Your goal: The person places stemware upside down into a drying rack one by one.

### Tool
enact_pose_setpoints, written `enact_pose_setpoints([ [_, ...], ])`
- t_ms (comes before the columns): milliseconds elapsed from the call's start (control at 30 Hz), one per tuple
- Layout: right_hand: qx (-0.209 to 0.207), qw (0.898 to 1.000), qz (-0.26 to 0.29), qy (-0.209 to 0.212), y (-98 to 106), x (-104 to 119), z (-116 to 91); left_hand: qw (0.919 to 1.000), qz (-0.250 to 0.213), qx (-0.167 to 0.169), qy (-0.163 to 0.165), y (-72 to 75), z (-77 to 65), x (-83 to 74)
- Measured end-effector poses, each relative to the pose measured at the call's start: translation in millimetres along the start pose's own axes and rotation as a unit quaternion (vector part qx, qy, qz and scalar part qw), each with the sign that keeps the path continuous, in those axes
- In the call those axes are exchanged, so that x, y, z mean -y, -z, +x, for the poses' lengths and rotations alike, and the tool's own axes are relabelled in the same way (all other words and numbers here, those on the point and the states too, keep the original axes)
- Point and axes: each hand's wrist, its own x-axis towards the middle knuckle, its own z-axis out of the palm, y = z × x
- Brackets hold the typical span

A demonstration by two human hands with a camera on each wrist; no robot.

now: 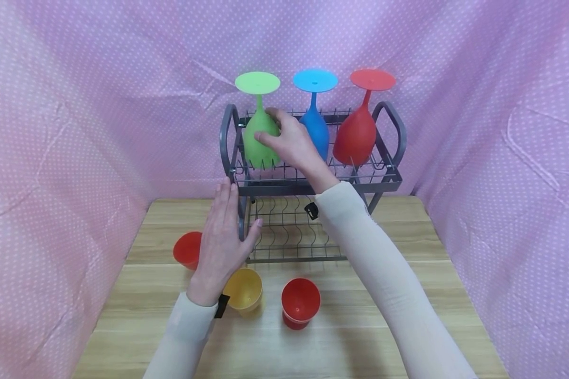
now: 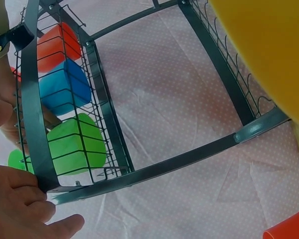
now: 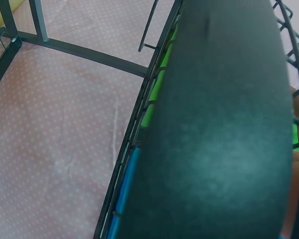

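Note:
A green plastic goblet (image 1: 261, 129) stands upside down at the left end of the dish rack's (image 1: 313, 186) top shelf. My right hand (image 1: 291, 139) holds its bowl from the right, thumb in front and fingers behind. Beside it on the same shelf are an inverted blue goblet (image 1: 316, 129) and a slightly tilted inverted red goblet (image 1: 357, 134). My left hand (image 1: 220, 245) has straight fingers, their tips against the rack's left front corner. In the left wrist view, the green bowl (image 2: 77, 144) shows through the wire. A dark rack bar (image 3: 214, 124) hides most of the right hand in the right wrist view.
On the wooden table (image 1: 370, 326) in front of the rack stand a yellow cup (image 1: 244, 289) and a red cup (image 1: 301, 300). Another red cup (image 1: 187, 250) is partly hidden by my left hand. The rack's lower wire shelf (image 1: 289, 237) lies underneath. Pink dotted cloth (image 1: 123, 79) surrounds the table.

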Motion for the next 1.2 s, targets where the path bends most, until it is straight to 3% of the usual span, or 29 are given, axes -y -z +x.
enact_pose_setpoints([
  [333,-0.061,0.997,0.031,0.043,0.2,0.6,-21.3,0.9998,0.007,0.010,0.013,0.0,-1.6,-1.0],
  [600,-0.128,0.981,0.088,0.118,2.7,-0.8,-47.0,1.0000,0.003,0.001,0.007,-2.0,-2.0,-0.9],
  [1000,-0.152,0.964,0.151,0.160,9.0,-8.4,-90.7,0.9999,-0.007,-0.009,0.003,-2.6,-1.2,0.1],
  [1200,-0.145,0.951,0.206,0.178,11.6,-16.3,-109.5,0.9999,-0.005,0.002,0.014,-1.4,-0.1,-0.2],
])
